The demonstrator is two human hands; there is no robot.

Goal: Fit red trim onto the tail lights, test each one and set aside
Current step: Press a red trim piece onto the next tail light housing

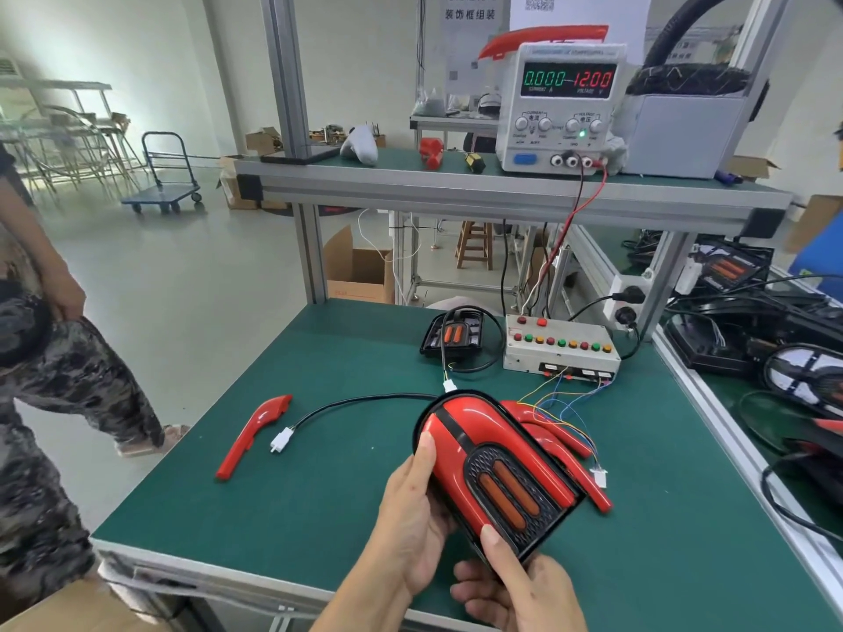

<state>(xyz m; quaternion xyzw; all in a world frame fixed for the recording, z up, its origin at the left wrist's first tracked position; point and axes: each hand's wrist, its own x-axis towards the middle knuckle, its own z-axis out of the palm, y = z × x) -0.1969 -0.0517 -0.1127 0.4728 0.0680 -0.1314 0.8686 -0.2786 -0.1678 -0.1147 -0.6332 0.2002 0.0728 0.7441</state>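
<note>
I hold a black tail light [513,490] with glossy red trim on it above the green bench, tilted toward me. My left hand [410,517] grips its left edge, thumb on the red trim. My right hand [515,586] holds the near corner, thumb pressed on the black grille. Its black cable runs left to a white plug [281,440] lying on the mat. A loose red trim piece [253,435] lies at the left. More red trim pieces [561,442] lie under and right of the light. A second tail light [454,335] without trim lies at the back.
A test box [561,346] with coloured buttons and loose wires [565,403] sits behind the light. The power supply [563,107] on the upper shelf reads 0.000 and 12.00. Black tail lights and cables [752,330] pile at the right. A person [54,358] stands at the left.
</note>
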